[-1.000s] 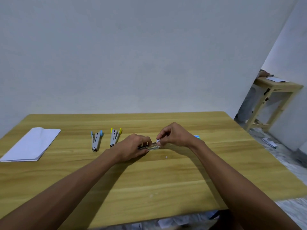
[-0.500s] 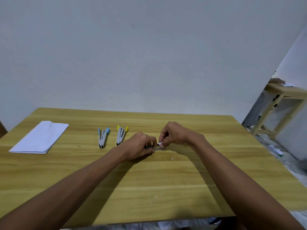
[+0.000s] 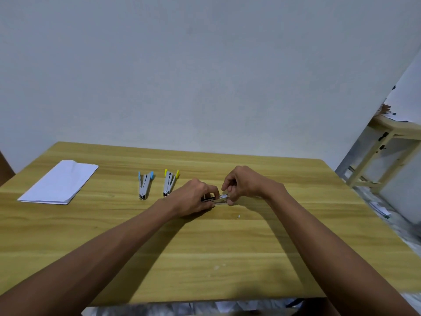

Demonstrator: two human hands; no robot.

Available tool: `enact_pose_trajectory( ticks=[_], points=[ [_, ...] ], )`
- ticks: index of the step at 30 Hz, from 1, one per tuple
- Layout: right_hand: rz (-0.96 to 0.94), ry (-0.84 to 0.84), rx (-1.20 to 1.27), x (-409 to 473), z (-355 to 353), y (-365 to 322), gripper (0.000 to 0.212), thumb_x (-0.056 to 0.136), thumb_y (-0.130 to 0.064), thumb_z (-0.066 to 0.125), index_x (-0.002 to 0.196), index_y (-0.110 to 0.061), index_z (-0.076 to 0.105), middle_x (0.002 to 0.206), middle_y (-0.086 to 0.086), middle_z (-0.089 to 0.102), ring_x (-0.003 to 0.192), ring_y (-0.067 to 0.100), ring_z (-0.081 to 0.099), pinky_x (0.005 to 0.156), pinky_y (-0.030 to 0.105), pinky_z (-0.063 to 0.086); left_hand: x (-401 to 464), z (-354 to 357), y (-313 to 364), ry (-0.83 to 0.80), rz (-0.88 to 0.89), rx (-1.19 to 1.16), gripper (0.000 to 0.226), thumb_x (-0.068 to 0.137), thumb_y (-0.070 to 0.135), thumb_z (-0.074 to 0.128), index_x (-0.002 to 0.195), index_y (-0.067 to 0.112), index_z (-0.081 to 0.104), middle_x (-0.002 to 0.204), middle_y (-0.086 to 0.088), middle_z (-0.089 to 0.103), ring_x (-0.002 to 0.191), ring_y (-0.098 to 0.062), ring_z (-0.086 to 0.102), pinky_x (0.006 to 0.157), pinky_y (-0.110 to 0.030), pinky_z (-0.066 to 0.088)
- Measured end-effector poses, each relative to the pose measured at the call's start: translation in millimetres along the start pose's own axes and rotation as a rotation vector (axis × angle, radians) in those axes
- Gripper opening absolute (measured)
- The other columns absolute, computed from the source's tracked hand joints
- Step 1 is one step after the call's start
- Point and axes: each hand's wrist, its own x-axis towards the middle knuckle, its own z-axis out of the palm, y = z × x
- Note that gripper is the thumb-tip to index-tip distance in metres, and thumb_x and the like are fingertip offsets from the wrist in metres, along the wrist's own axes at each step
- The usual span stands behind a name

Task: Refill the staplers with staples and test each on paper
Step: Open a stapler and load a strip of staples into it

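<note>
Head view, my read from the remote station. Left hand (image 3: pixel 193 197) grips a small stapler (image 3: pixel 216 200) low on the wooden table (image 3: pixel 227 258), fingers curled round its dark rear end. Right hand (image 3: pixel 243 183) meets it from the other side — thumb and fingertips (image 3: pixel 229 202) pinch the metal front end, the rest of the fingers curled tight. Whether staples are in the pinch I cannot tell (too small, half hidden).

Just left of the left knuckles lie two more staplers, both hinged open: the yellow-tipped stapler (image 3: pixel 169 183) nearer, the blue-tipped stapler (image 3: pixel 144 184) beyond it — apart from each other, untouched. Well left of those, a paper stack (image 3: pixel 59 181). A tiny pale scrap (image 3: pixel 238 216) sits on the wood just below the right fingertips.
</note>
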Motion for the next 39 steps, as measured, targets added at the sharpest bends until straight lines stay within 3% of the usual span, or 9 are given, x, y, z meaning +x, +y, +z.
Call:
enact_pose_trajectory(
  ticks=[3, 6, 13, 17, 19, 22, 27, 36, 39],
  points=[
    [0.034, -0.009, -0.051, -5, 2, 10, 0.045, 0.062, -0.019, 0.093, 0.103, -0.016, 0.075, 0.092, -0.001, 0.071, 0.075, 0.005, 0.062, 0.068, 0.020, 0.050, 0, 0, -1, -0.034, 0.024, 0.013, 0.018, 0.091, 0.028, 0.063, 0.110, 0.026, 0.063, 0.092, 0.001, 0.069, 0.075, -0.011, 0.062, 0.069, -0.031, 0.053],
    [0.022, 0.003, -0.038, -8, 10, 14, 0.030, 0.070, -0.029, 0.087, 0.098, -0.024, 0.078, 0.081, -0.012, 0.068, 0.069, -0.001, 0.055, 0.062, 0.019, 0.043, 2, -2, -2, -0.070, -0.008, 0.039, 0.028, 0.091, 0.032, 0.064, 0.118, 0.029, 0.057, 0.097, 0.002, 0.070, 0.081, -0.013, 0.062, 0.072, -0.035, 0.054],
    [0.020, -0.026, 0.008, -4, 10, 17, 0.015, 0.077, -0.026, 0.082, 0.089, -0.019, 0.075, 0.075, -0.010, 0.066, 0.070, 0.006, 0.058, 0.065, 0.024, 0.045, -4, -47, -14, -0.369, -0.304, 0.171, 0.036, 0.082, 0.032, 0.072, 0.115, 0.023, 0.060, 0.096, 0.003, 0.059, 0.086, -0.015, 0.056, 0.074, -0.028, 0.044],
    [-0.007, -0.040, 0.049, -2, 11, 13, 0.010, 0.082, -0.022, 0.078, 0.089, -0.016, 0.074, 0.075, -0.006, 0.069, 0.069, 0.009, 0.063, 0.067, 0.023, 0.048, -6, -69, -23, -0.027, -0.386, -0.201, 0.018, 0.079, 0.010, 0.077, 0.092, 0.010, 0.064, 0.084, -0.006, 0.072, 0.068, -0.019, 0.069, 0.064, -0.034, 0.057],
    [-0.028, -0.064, 0.087, 0, 15, 7, 0.007, 0.085, -0.021, 0.074, 0.084, -0.014, 0.074, 0.072, -0.002, 0.072, 0.065, 0.009, 0.067, 0.069, 0.025, 0.051, -4, -67, -20, 0.108, -0.391, -0.313, 0.011, 0.081, 0.007, 0.075, 0.089, 0.007, 0.067, 0.082, -0.006, 0.074, 0.066, -0.017, 0.068, 0.062, -0.024, 0.055],
    [-0.039, -0.066, 0.070, 4, 22, 3, 0.020, 0.089, -0.025, 0.069, 0.071, -0.016, 0.071, 0.068, 0.004, 0.073, 0.059, 0.005, 0.064, 0.077, 0.029, 0.054, 1, -38, -16, 0.078, -0.357, -0.208, 0.011, 0.085, 0.014, 0.070, 0.095, 0.020, 0.072, 0.095, 0.004, 0.073, 0.079, -0.013, 0.069, 0.065, -0.014, 0.047],
    [-0.030, -0.051, 0.104, 4, 22, 0, 0.026, 0.092, -0.024, 0.066, 0.078, -0.003, 0.071, 0.077, 0.009, 0.076, 0.065, 0.007, 0.067, 0.084, 0.032, 0.054, -1, -8, -11, 0.123, -0.371, -0.004, 0.042, 0.064, 0.040, 0.077, 0.099, 0.032, 0.057, 0.099, 0.005, 0.062, 0.087, -0.015, 0.059, 0.076, -0.033, 0.051],
    [0.039, 0.091, 0.146, -8, 15, 7, 0.019, 0.092, -0.005, 0.055, 0.080, -0.004, 0.069, 0.073, 0.013, 0.074, 0.066, 0.018, 0.071, 0.074, 0.024, 0.054, 18, -5, -15, 0.081, -0.276, 0.027, 0.015, 0.091, 0.026, 0.062, 0.100, 0.020, 0.072, 0.092, 0.000, 0.072, 0.079, -0.015, 0.060, 0.068, -0.030, 0.044],
    [0.116, 0.209, 0.155, -20, 5, 26, 0.019, 0.092, -0.002, 0.050, 0.096, -0.004, 0.068, 0.074, 0.016, 0.072, 0.062, 0.017, 0.068, 0.074, 0.025, 0.055, 22, 0, -15, 0.065, -0.273, 0.047, 0.014, 0.093, 0.026, 0.060, 0.099, 0.020, 0.071, 0.092, 0.000, 0.071, 0.084, -0.018, 0.063, 0.068, -0.031, 0.044]
  ],
)
